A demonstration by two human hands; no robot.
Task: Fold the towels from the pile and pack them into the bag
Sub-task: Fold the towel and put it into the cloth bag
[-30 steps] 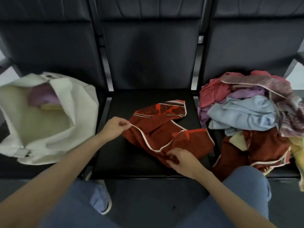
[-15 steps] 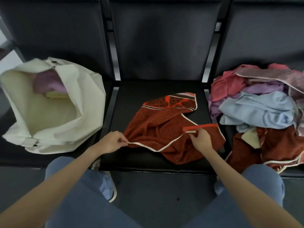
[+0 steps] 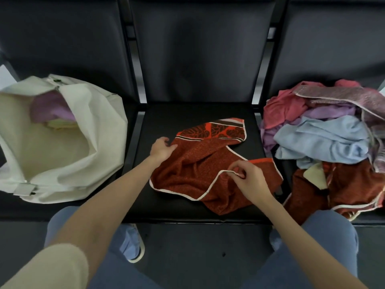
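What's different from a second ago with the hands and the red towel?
The left hand dropped the white-piped edge it was pulling and moved up to the red towel's left side. The right hand came off the near fold and now pinches the piping. Bag and pile unchanged.

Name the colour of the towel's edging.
White edging on the rust-red towel; head view.

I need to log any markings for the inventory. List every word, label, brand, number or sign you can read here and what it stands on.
No readable text anywhere in this view.
Red patterned towel: leaf print only, no words.
White bag: small tab at its lower edge, blank or too blurred to read.
Towel pile: no labels visible.
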